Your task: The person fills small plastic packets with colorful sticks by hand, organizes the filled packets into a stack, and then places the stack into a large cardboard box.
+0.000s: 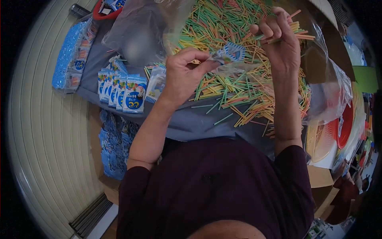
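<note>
My left hand (185, 73) pinches a small blue and white printed packet (230, 53) by one end, over the near side of a big heap of thin coloured sticks (223, 24). Raised above the heap's right side, my right hand (280, 40) is curled round a small bundle of sticks (304, 36), whose yellow and orange ends poke out past the fingers. Left of my left hand, a fanned row of blue and white packets (134, 95) lies on the grey cloth (187, 126).
Clear plastic sheeting (139, 40) lies behind my left hand. A bag of blue wrappers (75, 55) is at the far left. An open box of blue packets (115, 139) stands below the cloth. Red and yellow baskets (324, 137) are at the right, with a person (346, 195) beyond.
</note>
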`<state>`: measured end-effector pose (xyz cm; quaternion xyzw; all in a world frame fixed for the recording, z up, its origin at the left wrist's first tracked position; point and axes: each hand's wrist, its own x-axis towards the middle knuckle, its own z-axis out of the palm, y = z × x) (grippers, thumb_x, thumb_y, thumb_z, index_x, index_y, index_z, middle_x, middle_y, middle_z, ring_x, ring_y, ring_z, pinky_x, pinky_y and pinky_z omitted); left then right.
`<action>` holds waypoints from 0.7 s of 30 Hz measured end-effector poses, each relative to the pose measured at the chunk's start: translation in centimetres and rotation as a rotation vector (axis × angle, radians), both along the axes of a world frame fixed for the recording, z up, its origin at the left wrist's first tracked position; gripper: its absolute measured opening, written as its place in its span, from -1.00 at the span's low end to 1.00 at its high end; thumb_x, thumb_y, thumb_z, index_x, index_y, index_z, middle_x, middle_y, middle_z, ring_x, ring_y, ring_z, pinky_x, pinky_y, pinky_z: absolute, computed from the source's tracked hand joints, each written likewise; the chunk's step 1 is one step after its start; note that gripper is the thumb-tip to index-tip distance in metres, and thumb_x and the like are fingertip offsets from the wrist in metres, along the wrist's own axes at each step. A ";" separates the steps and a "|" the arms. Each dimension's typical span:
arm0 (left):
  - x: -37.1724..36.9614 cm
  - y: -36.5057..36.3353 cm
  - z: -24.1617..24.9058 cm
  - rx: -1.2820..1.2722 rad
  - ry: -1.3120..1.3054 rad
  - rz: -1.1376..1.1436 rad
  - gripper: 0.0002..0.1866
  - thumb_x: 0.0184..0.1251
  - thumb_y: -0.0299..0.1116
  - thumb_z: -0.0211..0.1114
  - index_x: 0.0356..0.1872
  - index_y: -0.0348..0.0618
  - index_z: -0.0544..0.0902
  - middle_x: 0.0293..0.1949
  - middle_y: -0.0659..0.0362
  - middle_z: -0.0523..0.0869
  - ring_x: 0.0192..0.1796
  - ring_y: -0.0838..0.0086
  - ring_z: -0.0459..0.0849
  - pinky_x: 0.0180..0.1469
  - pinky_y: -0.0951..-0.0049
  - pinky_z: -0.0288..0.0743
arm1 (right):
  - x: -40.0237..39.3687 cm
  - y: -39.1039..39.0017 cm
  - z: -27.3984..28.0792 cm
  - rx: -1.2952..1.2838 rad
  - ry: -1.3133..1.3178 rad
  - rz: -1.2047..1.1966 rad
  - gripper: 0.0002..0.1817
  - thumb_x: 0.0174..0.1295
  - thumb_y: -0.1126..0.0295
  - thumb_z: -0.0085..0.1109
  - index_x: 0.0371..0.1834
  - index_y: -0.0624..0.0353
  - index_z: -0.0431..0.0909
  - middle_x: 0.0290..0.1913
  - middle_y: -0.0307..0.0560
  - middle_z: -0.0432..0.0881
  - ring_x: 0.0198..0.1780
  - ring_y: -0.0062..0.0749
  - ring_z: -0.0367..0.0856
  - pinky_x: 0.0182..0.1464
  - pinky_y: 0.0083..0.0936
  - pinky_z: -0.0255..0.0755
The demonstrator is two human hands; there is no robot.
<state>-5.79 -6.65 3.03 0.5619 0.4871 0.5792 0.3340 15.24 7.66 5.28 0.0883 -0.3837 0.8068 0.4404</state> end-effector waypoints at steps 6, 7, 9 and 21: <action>3.0 2.8 -1.4 -0.049 -0.167 -0.085 -0.87 0.12 -0.56 0.52 -0.31 -0.30 0.76 -0.37 0.26 0.71 -0.35 0.66 0.62 -0.32 0.61 0.49 | -1.0 -3.4 3.1 0.289 -0.444 -0.371 -0.70 0.54 0.21 -0.06 0.03 0.23 0.49 -0.38 -0.23 0.61 -0.19 -0.38 0.63 -0.02 -0.36 0.52; 3.4 2.9 -1.5 -0.040 -0.213 -0.103 -0.87 0.11 -0.56 0.52 -0.32 -0.30 0.76 -0.37 0.25 0.72 -0.34 0.65 0.63 -0.30 0.59 0.49 | -1.0 -3.5 2.9 0.292 -0.444 -0.375 -0.70 0.54 0.21 -0.06 0.03 0.23 0.49 -0.38 -0.23 0.61 -0.19 -0.38 0.63 -0.02 -0.36 0.52; 3.8 3.4 -1.8 -0.045 -0.191 -0.097 -0.87 0.10 -0.55 0.52 -0.33 -0.30 0.76 -0.37 0.24 0.72 -0.34 0.65 0.62 -0.28 0.58 0.49 | -1.5 -3.6 1.6 0.437 -0.741 -0.529 -0.65 0.55 0.18 -0.10 0.01 0.26 0.51 -0.34 -0.13 0.67 -0.17 -0.35 0.68 -0.02 -0.40 0.54; 3.4 4.9 -3.1 -0.033 -0.040 0.005 -0.86 0.06 -0.53 0.54 -0.35 -0.28 0.77 -0.40 0.19 0.73 -0.38 0.57 0.65 -0.30 0.54 0.50 | -0.2 -1.1 0.2 0.118 -0.453 -0.449 -0.53 0.59 0.05 -0.25 0.06 0.26 0.49 -0.05 0.15 0.69 0.12 -0.20 0.62 0.24 -0.24 0.44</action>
